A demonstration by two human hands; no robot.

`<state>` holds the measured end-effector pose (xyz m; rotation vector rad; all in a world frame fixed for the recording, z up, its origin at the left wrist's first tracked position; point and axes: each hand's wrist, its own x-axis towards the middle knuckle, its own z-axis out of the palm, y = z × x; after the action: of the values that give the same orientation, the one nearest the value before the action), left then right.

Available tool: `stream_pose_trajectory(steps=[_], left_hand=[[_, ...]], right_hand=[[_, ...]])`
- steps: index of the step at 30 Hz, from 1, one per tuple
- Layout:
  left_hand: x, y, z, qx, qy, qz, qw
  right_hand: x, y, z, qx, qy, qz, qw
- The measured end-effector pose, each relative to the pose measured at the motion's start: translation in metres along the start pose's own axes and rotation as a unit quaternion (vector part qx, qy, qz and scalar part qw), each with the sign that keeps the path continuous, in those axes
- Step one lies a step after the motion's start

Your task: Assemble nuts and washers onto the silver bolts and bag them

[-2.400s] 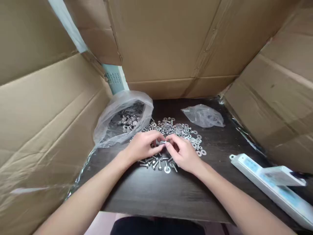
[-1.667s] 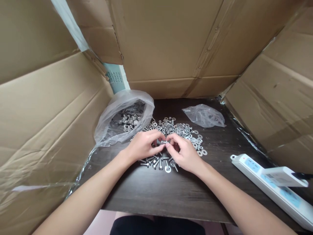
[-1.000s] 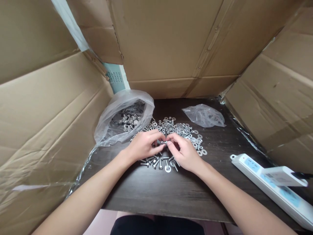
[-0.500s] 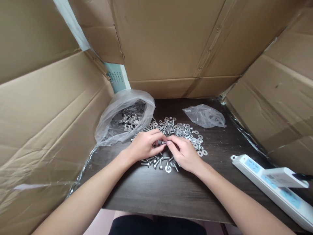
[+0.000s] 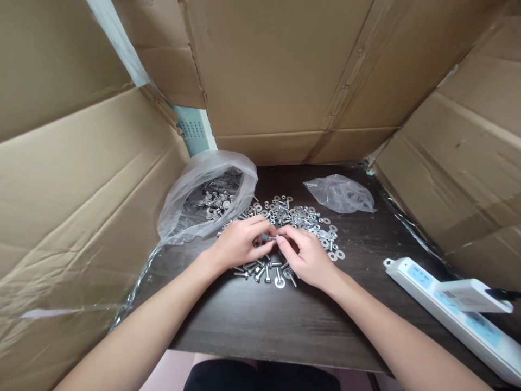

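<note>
Dark wood-grain tabletop (image 5: 260, 320), walled at left, right and rear by creased brown cardboard panels (image 5: 277, 70); pale green printed sheet (image 5: 193, 130) visible through gap at rear left. Small metal bolt (image 5: 272, 238) held above tabletop between the hands: left hand (image 5: 244, 239) pinches one end, right hand (image 5: 303, 250) grips the other with thumb and forefinger. Loose bolts (image 5: 260, 270) nearer the wearer; washers and nuts (image 5: 303, 217) beyond. Open clear plastic bag (image 5: 175, 217) with hardware, rear left; crumpled plastic bag (image 5: 340, 193), rear right. White power strip (image 5: 448, 309) at right, white adapter (image 5: 472, 295) plugged in
</note>
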<state>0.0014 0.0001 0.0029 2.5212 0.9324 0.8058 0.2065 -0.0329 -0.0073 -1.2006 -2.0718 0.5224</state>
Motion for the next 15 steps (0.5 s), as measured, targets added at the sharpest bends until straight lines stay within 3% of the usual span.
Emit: stream_pose_trajectory(steps=[15], left_hand=[[0.0001, -0.0008, -0.0002, -0.005, 0.009, 0.012, 1.000]], right_hand=[[0.0000, 0.0012, 0.0017, 0.000, -0.011, -0.011, 1.000]])
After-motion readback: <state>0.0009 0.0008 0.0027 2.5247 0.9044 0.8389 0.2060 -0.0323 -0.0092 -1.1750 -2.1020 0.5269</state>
